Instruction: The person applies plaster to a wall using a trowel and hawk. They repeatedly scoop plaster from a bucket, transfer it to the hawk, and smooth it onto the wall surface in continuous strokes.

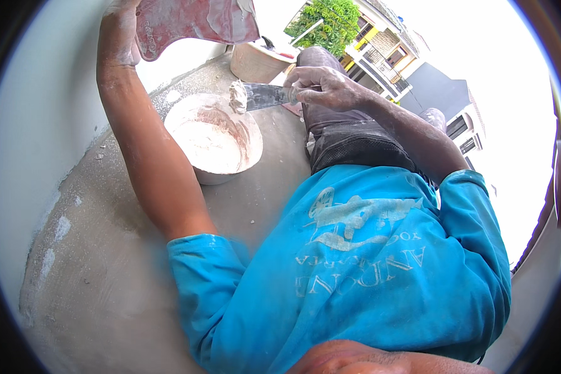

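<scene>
My left hand (119, 37) is raised at the top left, partly cut off by the picture's edge, and grips a red plastic plastering board (187, 23) smeared with white plaster. My right hand (327, 86) is closed around the handle of a putty knife (268, 96). Its flat metal blade points left and carries a lump of wet plaster (237, 96) on its end. Just below the blade stands a round white bucket (246, 146) holding white plaster (209, 146). Both hands are dusted with white.
Behind the bucket, a second pale tub (258, 64) stands with tools lying across its rim. A smooth white wall (37, 112) runs along the left. The grey concrete floor (124, 249) has plaster splashes near the wall. Houses and a tree (330, 25) appear beyond my legs.
</scene>
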Demonstrator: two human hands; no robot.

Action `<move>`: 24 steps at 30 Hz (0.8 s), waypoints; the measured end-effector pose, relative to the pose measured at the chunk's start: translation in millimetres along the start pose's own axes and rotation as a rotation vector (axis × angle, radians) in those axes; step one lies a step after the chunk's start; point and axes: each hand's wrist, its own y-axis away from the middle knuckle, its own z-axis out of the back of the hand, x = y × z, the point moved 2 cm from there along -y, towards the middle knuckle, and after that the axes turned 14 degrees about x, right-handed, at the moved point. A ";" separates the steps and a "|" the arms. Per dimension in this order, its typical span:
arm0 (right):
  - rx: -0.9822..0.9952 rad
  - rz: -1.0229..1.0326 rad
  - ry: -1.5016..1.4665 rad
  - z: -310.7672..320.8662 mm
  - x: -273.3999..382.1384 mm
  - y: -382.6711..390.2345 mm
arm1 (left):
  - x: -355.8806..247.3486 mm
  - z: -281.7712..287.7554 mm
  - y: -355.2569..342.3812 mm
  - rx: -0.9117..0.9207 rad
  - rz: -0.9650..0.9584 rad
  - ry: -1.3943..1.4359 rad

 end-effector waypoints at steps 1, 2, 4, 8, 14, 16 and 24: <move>-0.010 -0.016 -0.041 5.4 1.7 13.9 | 3.6 5.9 -0.3 -0.076 0.035 0.014; -0.086 -0.023 -0.018 13.2 -0.8 28.7 | 10.3 13.4 0.6 -0.089 0.136 0.156; -0.283 -0.042 -0.010 19.7 -17.9 58.8 | 11.9 -2.4 -13.7 -0.039 0.141 0.209; -0.891 0.206 -0.057 28.9 -3.1 72.3 | 8.1 -40.4 -13.6 -0.010 0.161 0.288; -1.099 0.427 0.596 44.0 47.7 39.7 | 9.8 -78.2 -10.9 0.062 0.197 0.460; -1.069 0.440 0.554 37.2 50.9 33.6 | 13.8 -83.9 -9.4 0.040 0.182 0.504; -0.957 0.324 0.625 33.4 31.5 50.7 | 13.4 -91.5 -9.3 -0.020 0.210 0.471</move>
